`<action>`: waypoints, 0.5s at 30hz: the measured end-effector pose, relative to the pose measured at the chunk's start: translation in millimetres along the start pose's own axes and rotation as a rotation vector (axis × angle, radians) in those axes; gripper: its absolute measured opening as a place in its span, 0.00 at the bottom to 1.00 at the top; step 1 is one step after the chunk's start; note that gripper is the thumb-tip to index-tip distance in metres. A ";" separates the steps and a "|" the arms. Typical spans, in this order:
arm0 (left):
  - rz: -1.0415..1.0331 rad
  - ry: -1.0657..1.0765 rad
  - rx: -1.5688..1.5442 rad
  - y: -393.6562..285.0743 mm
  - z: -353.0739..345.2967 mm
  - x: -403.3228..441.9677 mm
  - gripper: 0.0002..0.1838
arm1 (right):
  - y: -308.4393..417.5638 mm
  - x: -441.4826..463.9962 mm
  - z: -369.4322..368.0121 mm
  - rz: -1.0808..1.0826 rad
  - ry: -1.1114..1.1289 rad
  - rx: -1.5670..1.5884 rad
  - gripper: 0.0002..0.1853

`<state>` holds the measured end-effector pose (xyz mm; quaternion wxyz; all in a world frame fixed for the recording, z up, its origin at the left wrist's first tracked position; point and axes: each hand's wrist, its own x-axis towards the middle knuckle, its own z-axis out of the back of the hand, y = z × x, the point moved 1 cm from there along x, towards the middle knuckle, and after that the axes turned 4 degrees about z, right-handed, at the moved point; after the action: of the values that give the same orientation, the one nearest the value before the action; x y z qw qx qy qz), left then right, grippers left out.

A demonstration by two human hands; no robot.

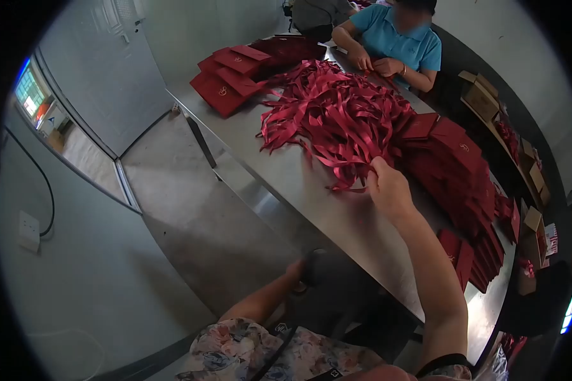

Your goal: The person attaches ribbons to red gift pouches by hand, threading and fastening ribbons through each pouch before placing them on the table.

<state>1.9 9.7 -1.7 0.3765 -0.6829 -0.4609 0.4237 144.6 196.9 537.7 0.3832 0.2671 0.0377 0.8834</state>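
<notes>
My right hand [388, 187] reaches over the metal table, its thumb and fingers pinched on a red ribbon [356, 181] at the near edge of a large heap. That heap of loose, shiny red ribbons [343, 114] spreads across the table's middle. Low down, off the table's near side, is my left hand [294, 272], beside a dark rounded object [318, 267] whose kind I cannot make out. The fingers of that hand are mostly hidden and blurred. Right of the ribbons lie dark red paper bags [451, 149] in overlapping rows.
More red paper bags [225, 89] lie at the table's far left end. Across the table [286, 171] sits a person in a blue shirt [397, 41], both hands at some red material. Cardboard boxes [480, 95] stand along the right wall. A grey door [98, 63] is at left.
</notes>
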 end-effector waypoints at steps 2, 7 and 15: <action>0.689 -0.266 0.395 -117.0 -43.7 -47.5 0.41 | -1.6 -18.2 26.2 -0.048 0.000 -0.010 0.06; 0.603 -0.276 0.649 -126.3 -45.0 -32.1 0.34 | -37.5 -63.4 63.1 -0.115 0.111 -0.238 0.04; 0.878 -0.533 -0.249 -184.8 -73.8 -44.8 0.36 | -0.6 -48.5 48.7 0.083 0.103 0.042 0.15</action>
<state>3.2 11.9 202.3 -0.0507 -0.7199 -0.2581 0.6423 196.7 156.7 557.7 0.3380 0.2304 0.0651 0.9102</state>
